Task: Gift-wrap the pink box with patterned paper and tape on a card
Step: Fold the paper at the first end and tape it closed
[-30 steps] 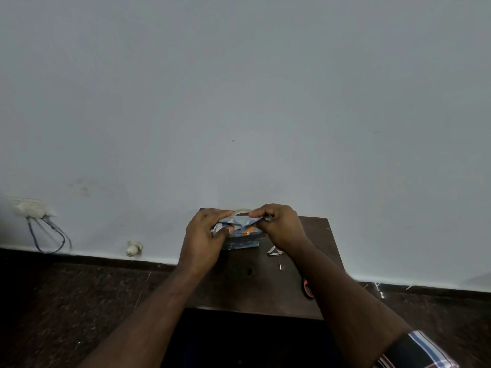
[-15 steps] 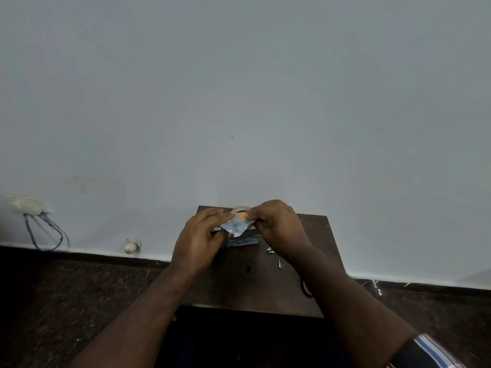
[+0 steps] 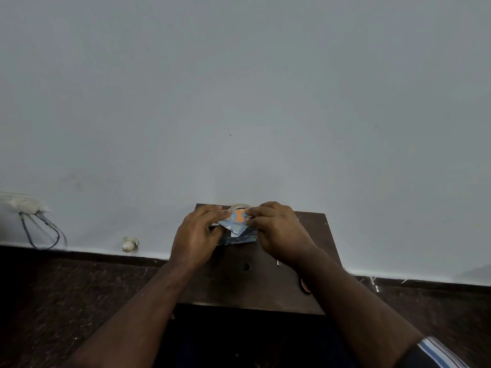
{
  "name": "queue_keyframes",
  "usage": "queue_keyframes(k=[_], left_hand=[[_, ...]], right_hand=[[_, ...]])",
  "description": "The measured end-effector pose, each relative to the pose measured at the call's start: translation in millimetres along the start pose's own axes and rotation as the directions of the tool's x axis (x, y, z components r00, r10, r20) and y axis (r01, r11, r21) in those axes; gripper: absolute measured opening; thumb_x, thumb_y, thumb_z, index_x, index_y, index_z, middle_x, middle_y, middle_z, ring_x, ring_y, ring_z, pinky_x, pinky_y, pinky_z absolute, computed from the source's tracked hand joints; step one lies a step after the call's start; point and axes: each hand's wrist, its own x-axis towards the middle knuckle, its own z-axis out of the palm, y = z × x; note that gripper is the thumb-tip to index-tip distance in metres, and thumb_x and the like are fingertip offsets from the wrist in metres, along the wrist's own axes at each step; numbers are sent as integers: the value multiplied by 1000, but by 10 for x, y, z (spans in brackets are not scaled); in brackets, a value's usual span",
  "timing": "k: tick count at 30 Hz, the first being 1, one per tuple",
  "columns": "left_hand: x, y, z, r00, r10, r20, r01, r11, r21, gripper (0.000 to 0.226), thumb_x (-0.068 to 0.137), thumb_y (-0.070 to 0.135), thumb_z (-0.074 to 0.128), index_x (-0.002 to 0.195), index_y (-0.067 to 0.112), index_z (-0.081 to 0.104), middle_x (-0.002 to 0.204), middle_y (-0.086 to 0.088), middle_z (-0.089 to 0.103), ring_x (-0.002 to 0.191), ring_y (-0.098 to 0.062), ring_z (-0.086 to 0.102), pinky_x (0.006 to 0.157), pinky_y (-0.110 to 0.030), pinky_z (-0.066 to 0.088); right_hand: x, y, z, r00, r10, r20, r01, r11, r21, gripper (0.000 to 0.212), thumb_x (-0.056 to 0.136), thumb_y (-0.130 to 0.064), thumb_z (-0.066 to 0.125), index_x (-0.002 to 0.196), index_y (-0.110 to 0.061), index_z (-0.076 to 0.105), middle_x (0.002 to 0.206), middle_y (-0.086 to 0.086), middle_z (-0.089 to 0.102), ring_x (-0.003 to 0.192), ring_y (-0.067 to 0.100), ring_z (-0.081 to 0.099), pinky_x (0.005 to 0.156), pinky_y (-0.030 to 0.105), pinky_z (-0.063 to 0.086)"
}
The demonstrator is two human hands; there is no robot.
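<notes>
- We see a small parcel wrapped in blue patterned paper (image 3: 237, 236) lying at the far middle of a dark brown wooden table (image 3: 265, 282), close to the pale wall (image 3: 239, 88).
- Our left hand (image 3: 198, 233) sits at the parcel's left end, its fingers curled and pinching a raised flap of the blue paper with an orange mark (image 3: 237, 220).
- Our right hand (image 3: 276, 229) is at the parcel's right end, fingers curled, pinching the same flap from the other side; the two sets of fingertips are close together above the parcel.
- The flap stands up over the top of the parcel, between both hands.
- The box itself is covered by paper and hands, so we cannot tell its colour here.
- A clear roll of tape (image 3: 239, 207) shows just behind the flap, at the table's far edge.
- An orange-and-black object (image 3: 305, 285) lies on the table, partly hidden beside our right forearm; we cannot tell what it is.
- On the wall at left hang a white socket box with blue wires (image 3: 32, 219), and a small white fitting (image 3: 129, 243) sits lower down.
</notes>
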Motion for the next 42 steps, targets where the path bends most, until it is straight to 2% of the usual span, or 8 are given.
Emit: queue_keyframes(k=[7,10,20,22,27,32,37,42], left_hand=[[1,-52,17,999,-17,31,17,1000,-4,50,80,4,63,120,32,74,138,7,61,125,-15,58,99,-43,53],[-7,-72,35,999,-38,27,38,999,0,51,84,-2,68,122,32,73,145,4,57,128,-21,57,99,-45,53],[18,-140,28,996,75,38,-77,994,76,49,87,-4,72,128,21,70,154,-10,47,136,-36,50,103,-51,51],[23,-147,-7,993,88,73,-95,991,91,55,84,-5,74,131,22,68,155,-7,45,137,-32,50,104,-43,50],[45,-68,-198,966,-23,257,16,999,30,61,85,24,80,141,32,59,159,21,26,141,2,31,100,4,24],[107,41,-213,974,-98,204,104,994,-19,38,95,37,68,132,36,66,148,15,50,134,0,44,110,-28,42],[186,101,-144,987,-78,141,68,995,77,38,87,31,78,123,31,69,121,14,67,108,-1,55,89,-12,40],[223,59,-160,975,-70,210,36,986,165,43,87,33,76,128,33,64,125,9,65,111,-11,57,90,-26,46]], right_hand=[[160,-89,-6,953,293,73,-301,943,140,43,88,-55,51,83,-21,78,104,-7,75,103,20,62,86,43,50],[237,-108,-10,932,347,102,-360,919,159,24,81,-48,73,81,-24,73,96,-9,71,97,18,56,83,41,49],[319,-147,-32,925,341,167,-348,938,13,46,85,-47,72,128,-30,66,127,-7,62,117,20,49,94,40,42],[327,-140,-32,929,320,187,-319,947,-36,49,87,-48,70,132,-29,63,131,-7,61,121,20,47,96,39,41],[320,-140,1,943,270,192,-252,961,-111,48,92,-49,62,136,-29,59,135,-7,62,126,21,50,99,41,39],[330,-150,22,952,232,199,-205,967,-148,44,94,-45,61,134,-27,59,130,-4,64,116,24,57,92,41,42],[342,-131,18,957,192,218,-151,970,-190,45,95,-44,61,135,-24,58,130,-1,64,116,26,58,90,41,43],[374,-103,-20,943,176,281,-131,977,-170,52,96,-44,59,142,-20,52,134,3,61,118,27,56,91,40,46]])
